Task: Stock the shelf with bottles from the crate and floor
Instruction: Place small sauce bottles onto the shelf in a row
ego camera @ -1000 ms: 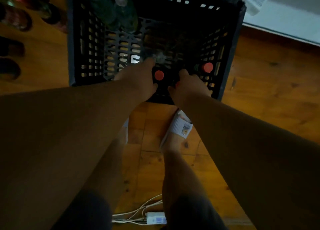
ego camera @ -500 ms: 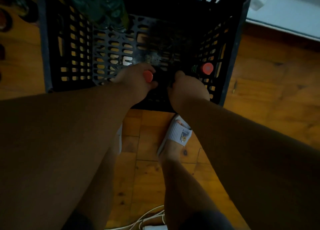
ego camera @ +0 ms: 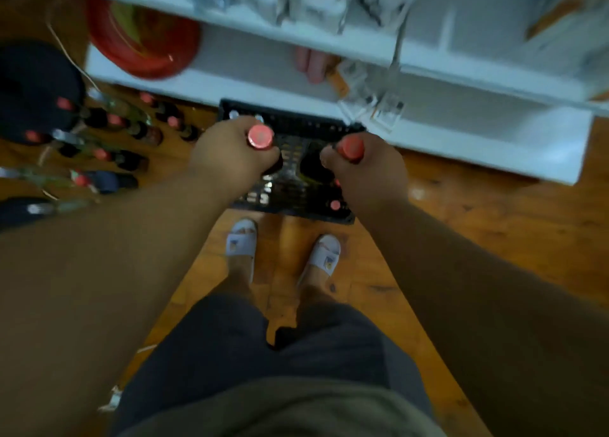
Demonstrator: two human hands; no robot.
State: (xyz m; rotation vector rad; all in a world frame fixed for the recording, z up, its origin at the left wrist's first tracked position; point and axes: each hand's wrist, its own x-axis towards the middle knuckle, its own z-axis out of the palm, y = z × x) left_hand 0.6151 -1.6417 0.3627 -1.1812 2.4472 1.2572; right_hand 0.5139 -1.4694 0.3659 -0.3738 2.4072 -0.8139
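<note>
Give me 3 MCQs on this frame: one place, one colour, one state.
1. Where is the crate?
A. on the floor by the shelf
B. on the shelf
C. carried in the hands

2. Cap colour on the held bottles?
A. blue
B. red
C. white

3. State of the hands?
A. both free
B. one holds a bottle
C. each grips a bottle

Key: A, the crate sits on wood floor against the shelf base. B, left bottle and right bottle show red caps. C, left hand and right hand each wrap a bottle neck.
</note>
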